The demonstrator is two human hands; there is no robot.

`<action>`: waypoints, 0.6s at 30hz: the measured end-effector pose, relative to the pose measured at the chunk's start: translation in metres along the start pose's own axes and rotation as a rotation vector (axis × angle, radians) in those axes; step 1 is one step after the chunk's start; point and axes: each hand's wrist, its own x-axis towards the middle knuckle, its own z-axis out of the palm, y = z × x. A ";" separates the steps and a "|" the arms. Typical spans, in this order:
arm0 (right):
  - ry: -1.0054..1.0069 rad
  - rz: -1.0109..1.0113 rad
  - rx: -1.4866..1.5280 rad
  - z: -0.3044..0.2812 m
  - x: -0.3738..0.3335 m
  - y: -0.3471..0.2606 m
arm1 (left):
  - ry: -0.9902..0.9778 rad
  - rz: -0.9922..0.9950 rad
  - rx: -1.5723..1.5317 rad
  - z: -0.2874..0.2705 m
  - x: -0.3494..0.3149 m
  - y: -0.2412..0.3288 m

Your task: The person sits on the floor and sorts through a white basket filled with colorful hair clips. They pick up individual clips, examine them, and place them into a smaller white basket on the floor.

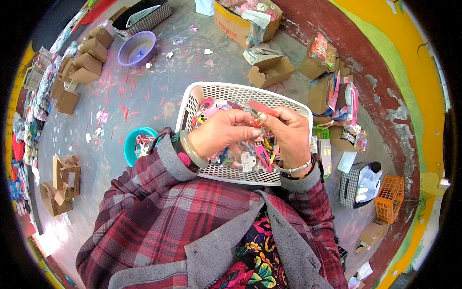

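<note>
In the head view, the left hand [219, 132] has its grip pinched on a small red piece [257, 124], partly hidden. The right hand [290, 135] has its grip clamped on a flat red strip [263, 107]. Both are above a white basket [245, 87]. The grey floor [166, 79] carries red scraps [126, 112]; cardboard boxes [85, 68] stand far left.

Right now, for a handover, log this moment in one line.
left hand + right hand: together at small red item | white basket: below, holding mixed small items
</note>
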 end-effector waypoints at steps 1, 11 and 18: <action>0.010 0.006 0.016 0.001 -0.001 -0.001 | -0.009 -0.010 0.000 -0.001 0.001 -0.001; 0.046 0.086 0.151 0.002 -0.001 -0.006 | -0.013 -0.094 -0.080 -0.001 -0.002 0.004; 0.011 0.083 0.098 0.001 0.000 -0.004 | 0.021 -0.074 -0.124 -0.002 0.000 0.005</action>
